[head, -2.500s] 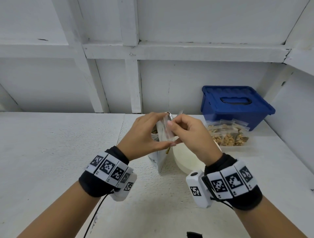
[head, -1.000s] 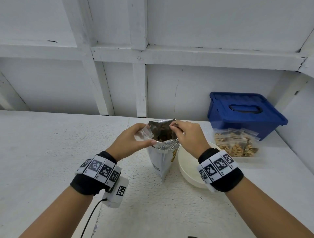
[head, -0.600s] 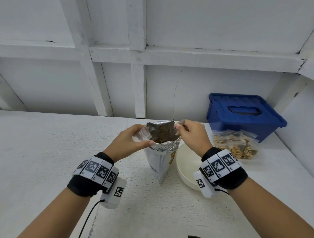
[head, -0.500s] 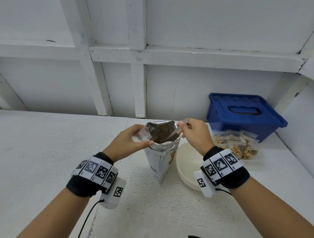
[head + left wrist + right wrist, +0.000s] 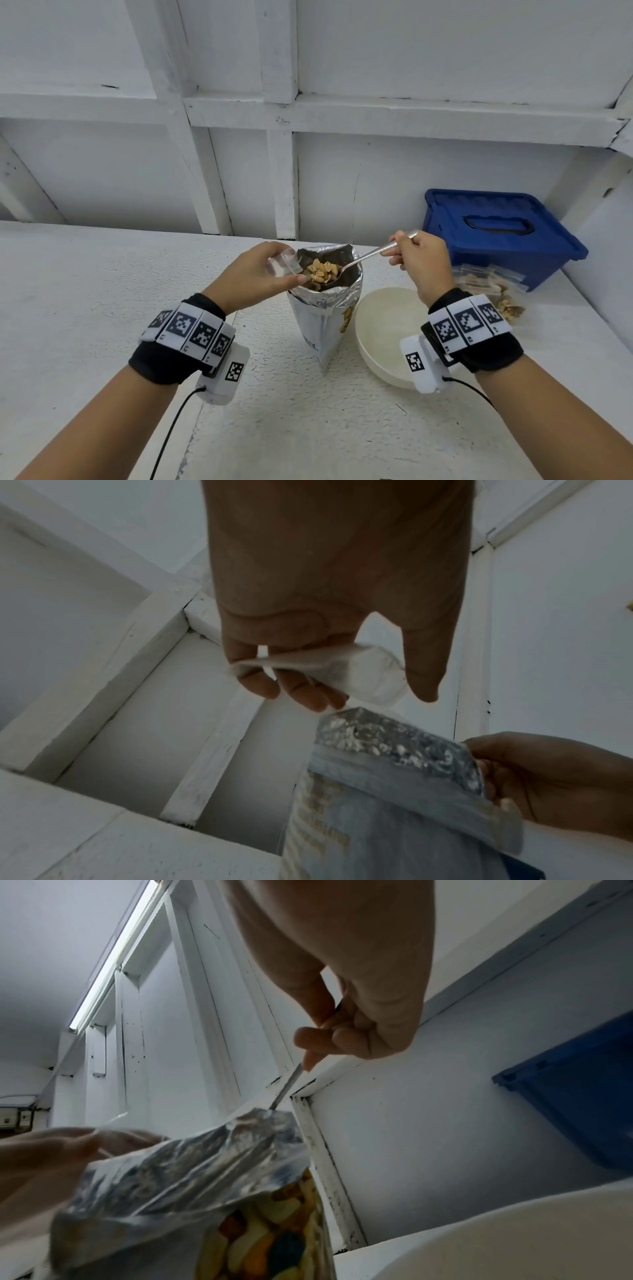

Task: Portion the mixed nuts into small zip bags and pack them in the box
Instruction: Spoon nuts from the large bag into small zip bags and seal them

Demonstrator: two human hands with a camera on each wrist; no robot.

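My left hand [image 5: 255, 274] holds a small clear zip bag [image 5: 283, 266] pinched between thumb and fingers [image 5: 301, 693], its mouth tipped toward the spoon; in the left wrist view the zip bag [image 5: 359, 669] shows crumpled and pale under my thumb, just above the foil rim. My right hand [image 5: 419, 262] is curled round the handle of a metal spoon [image 5: 368, 256], thumb and fingers [image 5: 329, 1038] clamped on the shaft; the bowl of the spoon sits over the open mouth of the foil nut pouch [image 5: 325, 308], heaped with mixed nuts [image 5: 322, 270], and nearly touches the zip bag's edge.

The pouch stands upright on the white table [image 5: 85, 291], between my two hands, its top splayed open; a printed window of nuts shows on its right side, seen up close in the right wrist view [image 5: 267, 1231]. Just beside the pouch on the right lies a cream bowl [image 5: 380, 342], partly hidden behind my right wrist; I cannot tell whether it touches the pouch.

Farther right, near the wall, filled zip bags of nuts [image 5: 489, 291] lie in a loose heap on the table, in front of a blue plastic box [image 5: 496, 236]; the box's lid is on, with a recessed handle in its top. White panelled wall [image 5: 342, 171] rises behind everything.
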